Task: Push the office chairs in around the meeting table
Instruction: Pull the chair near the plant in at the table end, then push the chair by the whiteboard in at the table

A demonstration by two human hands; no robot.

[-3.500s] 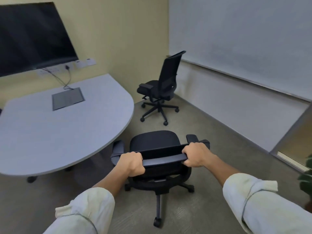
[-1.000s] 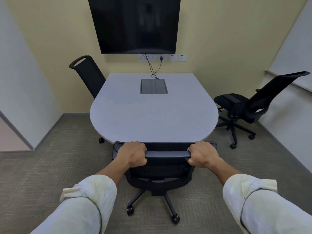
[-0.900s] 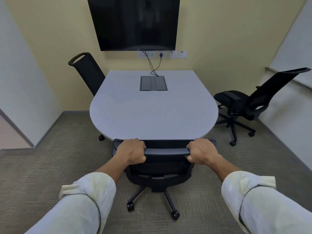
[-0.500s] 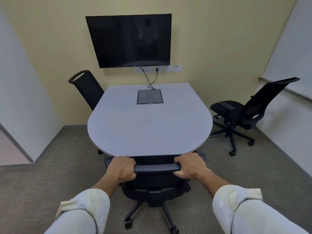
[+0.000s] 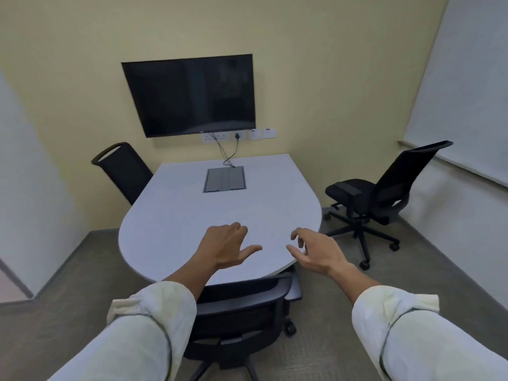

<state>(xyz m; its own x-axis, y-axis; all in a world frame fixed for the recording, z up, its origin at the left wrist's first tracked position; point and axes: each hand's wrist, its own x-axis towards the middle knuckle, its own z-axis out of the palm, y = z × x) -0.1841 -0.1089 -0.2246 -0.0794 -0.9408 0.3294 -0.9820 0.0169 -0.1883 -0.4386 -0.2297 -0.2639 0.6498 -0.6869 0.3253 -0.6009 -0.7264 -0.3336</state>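
Note:
A grey meeting table point(image 5: 192, 215) with a rounded near end fills the middle of the room. Directly below me a black office chair point(image 5: 247, 301) is tucked under that near end, only its backrest and base showing. My left hand point(image 5: 224, 247) and my right hand point(image 5: 316, 250) hover open above the table edge, off the backrest, fingers spread and empty. A second black chair point(image 5: 123, 169) stands against the table's far left side. A third black chair point(image 5: 384, 191) stands away from the table on the right, turned sideways.
A dark wall screen point(image 5: 189, 94) hangs above the table's far end, with sockets and a cable point(image 5: 231, 149) running to a grey hatch point(image 5: 225, 179) in the tabletop. A white wall stands left, a whiteboard wall right. Grey carpet lies between the table and the right chair.
Both hands have let go of the near chair's backrest and risen above the table edge, fingers spread. The chair now sits further under the table.

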